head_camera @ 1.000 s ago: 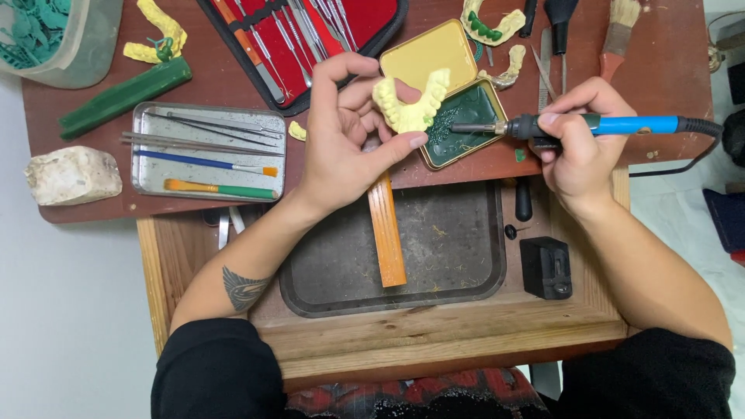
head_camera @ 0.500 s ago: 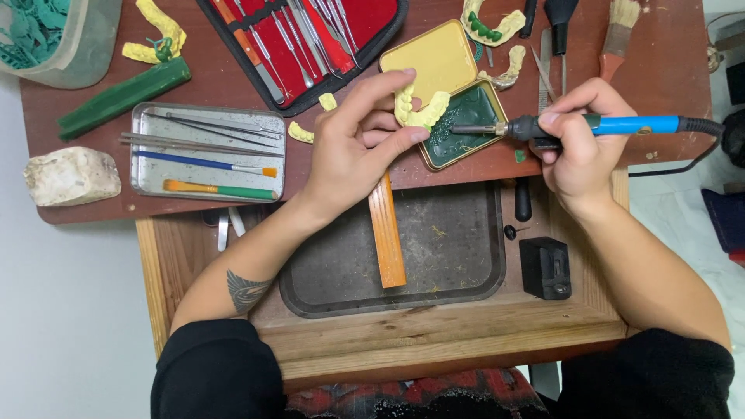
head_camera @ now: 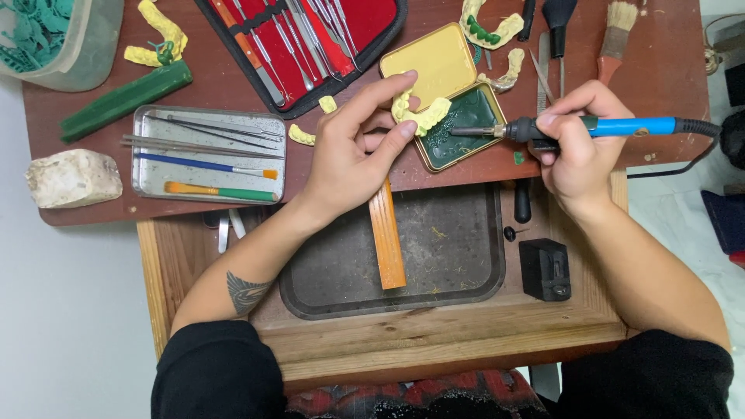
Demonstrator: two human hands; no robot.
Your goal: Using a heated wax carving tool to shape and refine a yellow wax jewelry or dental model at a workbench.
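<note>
My left hand grips a yellow dental cast between thumb and fingers, holding it over the edge of an open tin. The tin has a yellow lid and a base filled with dark green wax. My right hand holds an electric wax tool with a blue handle. Its metal tip points left into the green wax, just right of the cast.
A red instrument case lies at the back. A metal tray of tools and brushes, a green wax stick, a white stone and more yellow casts lie left. A wooden peg juts over a dark pull-out tray; a black box sits right.
My left hand turned and lifted the cast slightly toward the tin's lid. The tool tip stayed in the green wax.
</note>
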